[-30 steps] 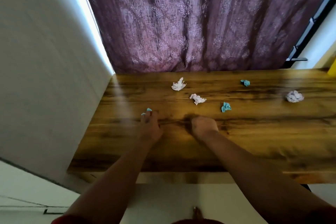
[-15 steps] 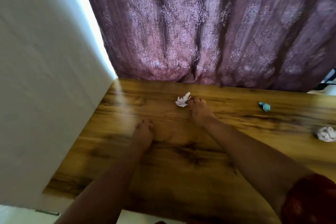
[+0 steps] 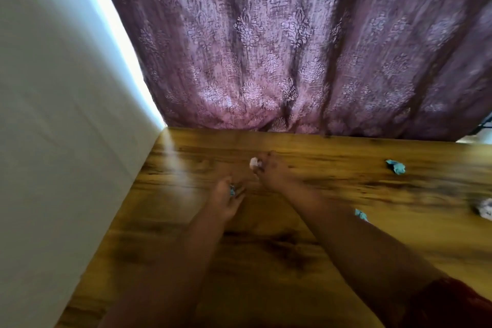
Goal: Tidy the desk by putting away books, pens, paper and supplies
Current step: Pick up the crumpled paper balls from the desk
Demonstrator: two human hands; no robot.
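A: The right hand (image 3: pixel 271 172) is reaching deep across the desk (image 3: pixel 346 261) and its fingers are curling round a white paper scrap (image 3: pixel 254 163), close to the far edge by the purple curtain (image 3: pixel 292 61).

B: The left hand (image 3: pixel 226 198) is busy too. It's pinching a small blue scrap (image 3: pixel 232 190) between loosely curled fingers, just nearer than the right. The picture is blurring there, so how firmly it's gripping I can't say.

A: So how is the tidy-up going?

B: By my reading it's partway, no more. Two scraps are sitting in the hands, and three are lying loose on the wood.

A: I'm seeing them: a blue crumpled piece (image 3: pixel 396 166) well off to the right, another blue bit (image 3: pixel 361 214) peeking out beside the right forearm, and a pale ball of paper (image 3: pixel 485 209) at the right edge.

B: And no bin is showing anywhere, so where they're heading is anyone's guess.
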